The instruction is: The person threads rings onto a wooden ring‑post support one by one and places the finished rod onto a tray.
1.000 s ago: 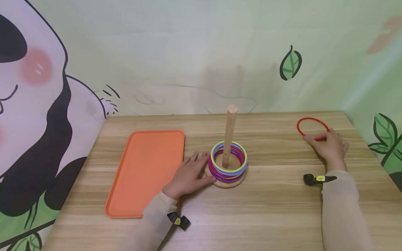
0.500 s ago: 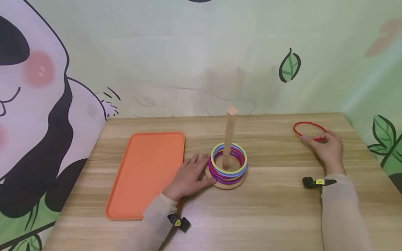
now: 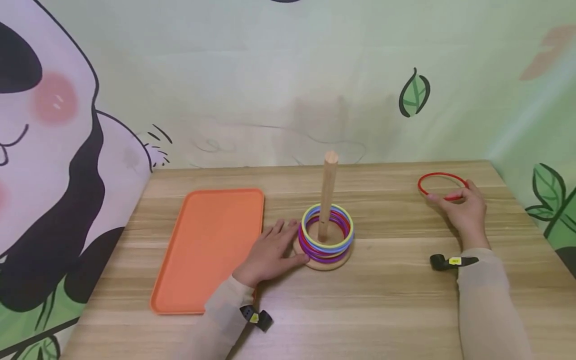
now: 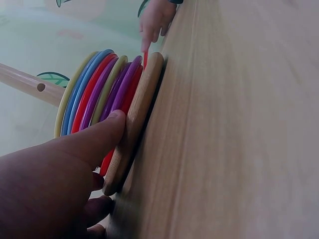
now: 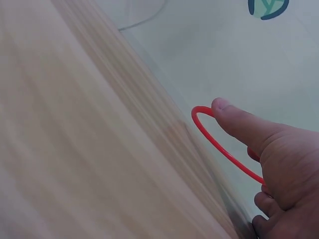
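Observation:
My right hand point(image 3: 468, 215) pinches a thin red ring point(image 3: 443, 173) at its near side, on the right of the table; in the right wrist view the thumb lies along the red ring point(image 5: 224, 152). A wooden peg point(image 3: 328, 195) rises from a round wooden base point(image 3: 326, 267) near the middle. Stacked around it are several thin rings point(image 3: 327, 245), yellow on top, then blue, red and purple. Beside them rests my left hand point(image 3: 272, 252), fingers stretched out and thumb touching the stack's near left side. In the left wrist view that thumb meets the lower rings point(image 4: 117, 94).
An orange tray point(image 3: 211, 245) lies left of the peg, its right edge close to my left hand. The wood-grain table point(image 3: 382, 310) ends at a painted wall point(image 3: 270, 75) behind. Each wrist wears a small black camera point(image 3: 256, 317).
The right hand has shifted slightly left with the red ring, which now shows as a flatter oval. The left hand and the ring stack hold their places.

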### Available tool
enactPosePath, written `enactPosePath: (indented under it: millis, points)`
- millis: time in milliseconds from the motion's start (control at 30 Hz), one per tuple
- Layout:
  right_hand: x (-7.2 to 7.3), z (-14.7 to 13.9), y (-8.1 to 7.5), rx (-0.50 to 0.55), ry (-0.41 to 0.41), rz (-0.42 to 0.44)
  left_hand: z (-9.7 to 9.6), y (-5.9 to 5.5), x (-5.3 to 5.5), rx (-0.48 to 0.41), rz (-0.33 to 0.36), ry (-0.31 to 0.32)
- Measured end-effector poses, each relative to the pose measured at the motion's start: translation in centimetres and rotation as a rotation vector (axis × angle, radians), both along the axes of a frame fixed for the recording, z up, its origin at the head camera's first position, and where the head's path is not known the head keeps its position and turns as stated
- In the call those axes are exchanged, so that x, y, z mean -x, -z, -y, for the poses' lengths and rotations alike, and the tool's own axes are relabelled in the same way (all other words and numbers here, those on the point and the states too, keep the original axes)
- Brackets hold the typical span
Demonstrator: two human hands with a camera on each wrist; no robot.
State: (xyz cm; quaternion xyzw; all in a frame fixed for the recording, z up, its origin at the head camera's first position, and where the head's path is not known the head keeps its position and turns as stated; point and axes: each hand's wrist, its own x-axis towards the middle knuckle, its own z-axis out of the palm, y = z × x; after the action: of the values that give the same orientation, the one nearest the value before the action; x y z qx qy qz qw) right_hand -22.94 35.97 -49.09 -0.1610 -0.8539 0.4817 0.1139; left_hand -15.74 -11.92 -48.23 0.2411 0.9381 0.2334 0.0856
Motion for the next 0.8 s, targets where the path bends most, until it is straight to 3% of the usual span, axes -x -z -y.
enactPosePath:
  millis: [233,567,800]
  points:
    - [0.2,0.4,0.0,-0.003,-0.007,-0.04,0.0,-0.2,0.1,-0.006,-0.003,0.001]
    - [0.9,1.6,-0.5,0.087,0.005,-0.135,0.0,-0.1,0.5,-0.004,-0.019,0.007]
    - [1.0,2.5,-1.6,0.156,0.014,-0.069,0.0,-0.3,0.1,-0.011,-0.004,0.005]
